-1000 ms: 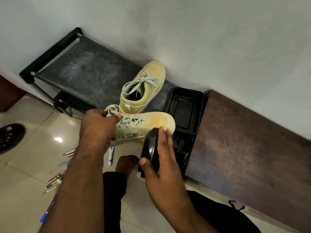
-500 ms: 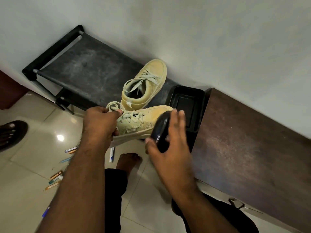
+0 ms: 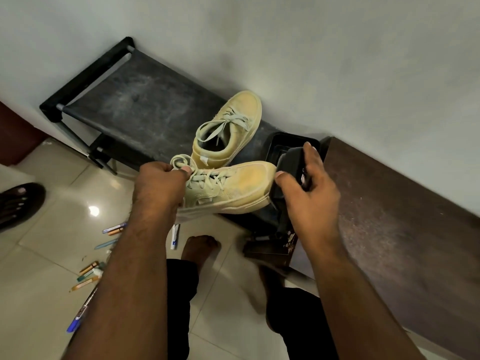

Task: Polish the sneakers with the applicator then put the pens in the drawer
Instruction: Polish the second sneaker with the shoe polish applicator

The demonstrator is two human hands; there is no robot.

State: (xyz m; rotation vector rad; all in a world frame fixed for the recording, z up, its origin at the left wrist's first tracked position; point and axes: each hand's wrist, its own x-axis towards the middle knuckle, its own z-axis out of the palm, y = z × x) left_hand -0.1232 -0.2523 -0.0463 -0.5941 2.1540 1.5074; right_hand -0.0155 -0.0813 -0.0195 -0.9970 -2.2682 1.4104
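Observation:
My left hand (image 3: 158,184) grips the heel end of a pale yellow sneaker (image 3: 233,187), holding it level above the floor with its toe pointing right. Just off that toe, my right hand (image 3: 306,193) holds a black applicator (image 3: 289,165) between thumb and fingers. The second yellow sneaker (image 3: 231,128) rests on the black rack (image 3: 145,110) by the wall. Several pens (image 3: 114,228) lie scattered on the tiled floor at the left, partly hidden by my left forearm. A white pen (image 3: 175,236) lies near my foot.
A black tray (image 3: 275,144) sits behind the applicator, beside a dark wooden cabinet (image 3: 389,216) along the wall. Below the tray a drawer (image 3: 270,249) stands open. My bare feet and dark trousers are below. Another person's sandalled foot (image 3: 18,201) is at the left edge.
My right hand has carried the applicator from the sneaker's near side up past its toe to the right. My left hand keeps its hold on the sneaker.

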